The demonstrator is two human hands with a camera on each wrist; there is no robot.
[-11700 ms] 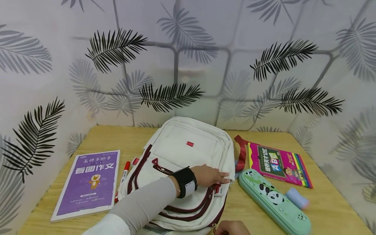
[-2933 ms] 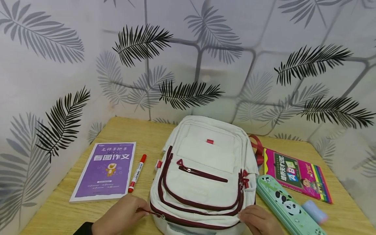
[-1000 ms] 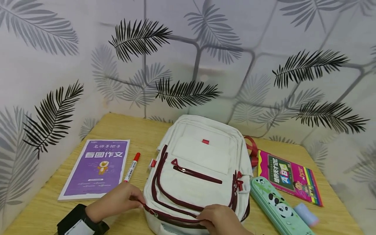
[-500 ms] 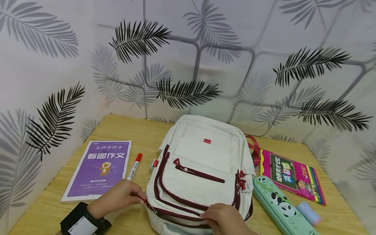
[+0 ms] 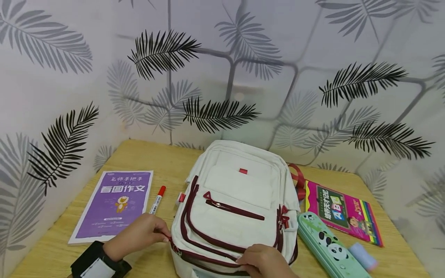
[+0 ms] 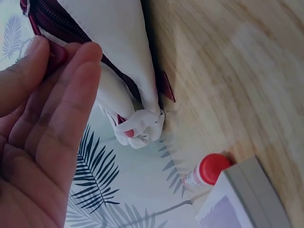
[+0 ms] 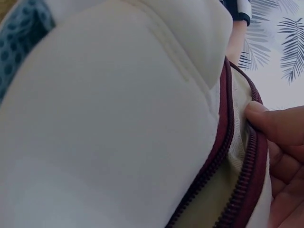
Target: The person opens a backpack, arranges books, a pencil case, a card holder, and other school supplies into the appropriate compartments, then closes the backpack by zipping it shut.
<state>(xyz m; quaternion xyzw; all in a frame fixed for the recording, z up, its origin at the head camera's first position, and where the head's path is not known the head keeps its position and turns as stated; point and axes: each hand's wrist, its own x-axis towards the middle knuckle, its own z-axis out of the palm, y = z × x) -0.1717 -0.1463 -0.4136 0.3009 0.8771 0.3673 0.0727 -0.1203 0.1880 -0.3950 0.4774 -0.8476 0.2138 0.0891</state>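
Note:
A white backpack with dark red zips lies front side up on the wooden table. At its near left corner my left hand pinches a red zip pull between thumb and fingers. My right hand pinches the fabric edge of the bag's near zip, right of the middle. In the right wrist view the zip teeth are parted there, with pale lining between the two rows. The thumb lies on the outer zip edge. What is inside the bag is hidden.
Left of the bag lie a purple book and a red-capped marker. To the right are a pink book, a green panda pencil case and a small blue roll-like thing. A leaf-patterned curtain surrounds the table.
Earlier my left hand reached across to the bag's right side; later it held the near left zip pull. My right hand has since moved left along the near zip edge. The last half second shows little change.

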